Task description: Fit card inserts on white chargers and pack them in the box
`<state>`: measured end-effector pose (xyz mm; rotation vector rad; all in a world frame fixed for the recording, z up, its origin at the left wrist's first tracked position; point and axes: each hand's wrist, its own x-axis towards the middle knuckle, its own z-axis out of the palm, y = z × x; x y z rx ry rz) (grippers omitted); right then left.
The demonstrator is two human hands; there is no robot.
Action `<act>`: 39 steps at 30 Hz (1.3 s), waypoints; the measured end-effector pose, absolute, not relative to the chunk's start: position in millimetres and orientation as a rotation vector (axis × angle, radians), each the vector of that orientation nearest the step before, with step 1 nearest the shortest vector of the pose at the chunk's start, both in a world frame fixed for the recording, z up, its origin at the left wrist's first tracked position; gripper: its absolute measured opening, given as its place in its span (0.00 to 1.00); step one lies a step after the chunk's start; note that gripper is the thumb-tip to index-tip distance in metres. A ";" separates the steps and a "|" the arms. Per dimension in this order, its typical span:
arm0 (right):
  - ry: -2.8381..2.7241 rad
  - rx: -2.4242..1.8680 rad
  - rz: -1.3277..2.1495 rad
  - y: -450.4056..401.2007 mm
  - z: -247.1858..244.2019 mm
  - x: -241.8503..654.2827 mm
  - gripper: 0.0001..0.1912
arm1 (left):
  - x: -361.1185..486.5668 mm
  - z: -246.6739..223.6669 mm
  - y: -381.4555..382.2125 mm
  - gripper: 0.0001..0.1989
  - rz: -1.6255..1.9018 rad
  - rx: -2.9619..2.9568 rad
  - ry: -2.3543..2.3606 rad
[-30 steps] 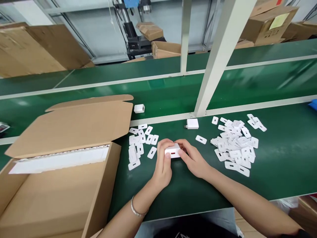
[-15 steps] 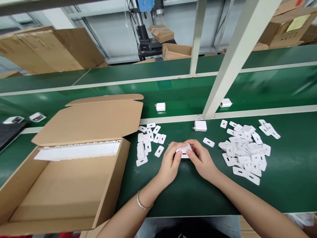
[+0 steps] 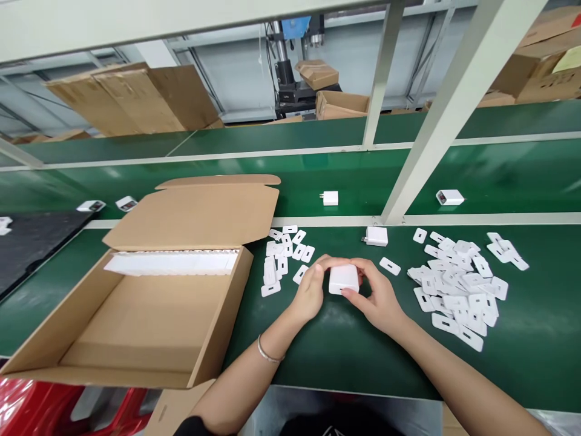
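Observation:
A white charger [image 3: 344, 279] is held low over the green bench, its broad smooth face towards me. My right hand [image 3: 379, 297] grips it from the right, thumb at the near edge and fingers around the far side. My left hand [image 3: 310, 295] is closed against its far left side, the thumb lifted off the face; part of those fingers is hidden. Small white slotted plates lie in a loose group [image 3: 282, 264] left of my hands and a larger heap [image 3: 463, 290] to the right. A single plate [image 3: 390, 266] rests beside my right hand.
An open cardboard box [image 3: 218, 327] with a white strip inside stands at the left. Another white charger [image 3: 376, 236] lies beyond my hands, and others [image 3: 330, 198] [image 3: 449, 197] sit behind the rail. A slanted white post [image 3: 436, 127] rises at the back. A black mat [image 3: 40, 242] lies far left.
The charger has turned in my hands, so its broad face now shows instead of the red-marked edge. My left thumb has come off it. The view has shifted left.

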<state>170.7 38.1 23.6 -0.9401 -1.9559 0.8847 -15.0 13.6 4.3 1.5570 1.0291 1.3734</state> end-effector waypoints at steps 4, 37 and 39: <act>-1.996 -0.896 0.717 40.8 24.5 173.3 0.21 | -16.5 4.7 14.0 0.33 1.264 1.338 0.967; -2.021 -1.026 0.718 44.4 16.9 176.6 0.28 | -270.3 60.6 -88.9 0.16 1.148 1.170 2.753; -2.036 -1.040 0.688 49.0 11.1 175.4 0.25 | -319.1 59.4 -93.7 0.15 0.722 1.111 2.905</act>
